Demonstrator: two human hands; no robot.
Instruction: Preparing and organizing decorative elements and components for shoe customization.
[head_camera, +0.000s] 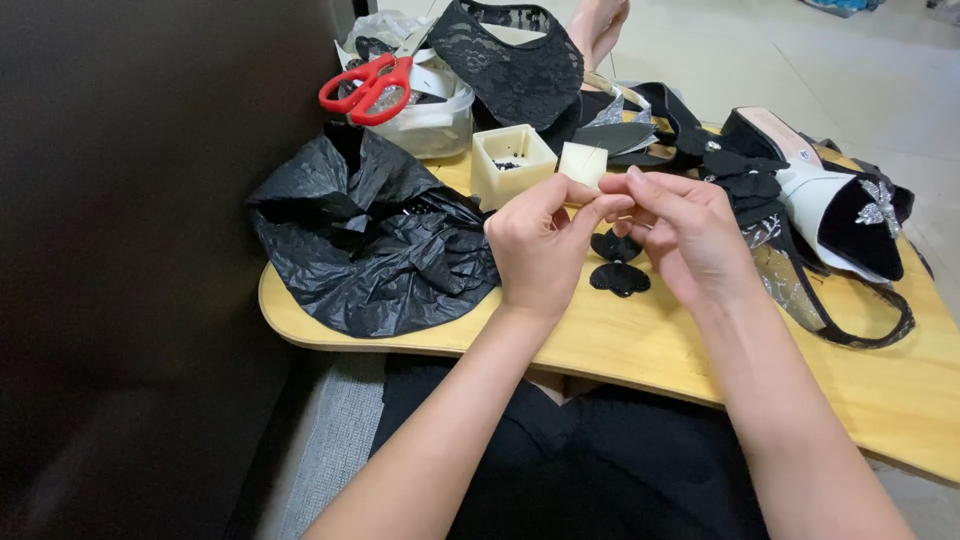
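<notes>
left hand (540, 245) grip pinched closed | right hand (685, 230) pinched | black bow (617, 265) below

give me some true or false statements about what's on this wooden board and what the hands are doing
1. The scissors have red handles. True.
2. Both hands are pressed flat on the wooden board. False: the left hand and right hand are raised, fingertips pinched together.
3. A crumpled black plastic bag lies left of the hands. True.
4. The small cream box sits on the bag. False: it stands on the board beside it.
5. A black bow-shaped piece lies under the hands. True.
</notes>
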